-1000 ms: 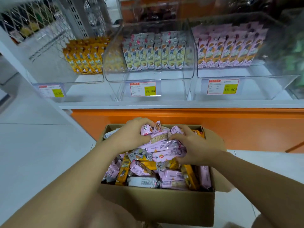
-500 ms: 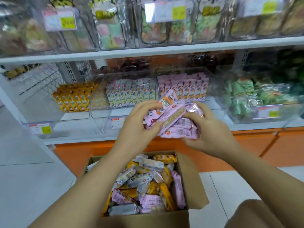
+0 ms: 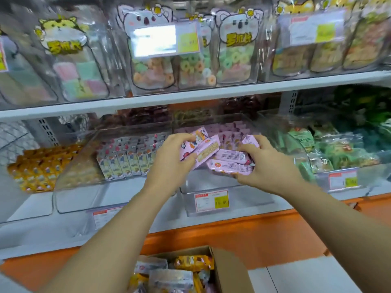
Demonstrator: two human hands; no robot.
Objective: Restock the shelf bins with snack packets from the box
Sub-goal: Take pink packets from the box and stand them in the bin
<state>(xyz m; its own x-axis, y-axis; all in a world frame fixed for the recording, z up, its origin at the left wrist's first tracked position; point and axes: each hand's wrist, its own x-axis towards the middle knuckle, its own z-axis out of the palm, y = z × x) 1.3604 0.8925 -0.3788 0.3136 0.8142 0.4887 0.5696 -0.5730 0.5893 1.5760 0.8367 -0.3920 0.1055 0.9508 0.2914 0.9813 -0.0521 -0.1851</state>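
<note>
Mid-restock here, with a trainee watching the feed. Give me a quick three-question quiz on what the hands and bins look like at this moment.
1. True or false: the left hand grips yellow packets.
2. The held packets are in front of which bin?
A. the one with yellow packets
B. the clear bin stocked with pink ones
C. the one with green packets
3. Fill in: the cardboard box at the bottom of the view is ____, with packets showing inside.

Key:
1. False. It grips pink packets, and so does the right hand.
2. B
3. open
</note>
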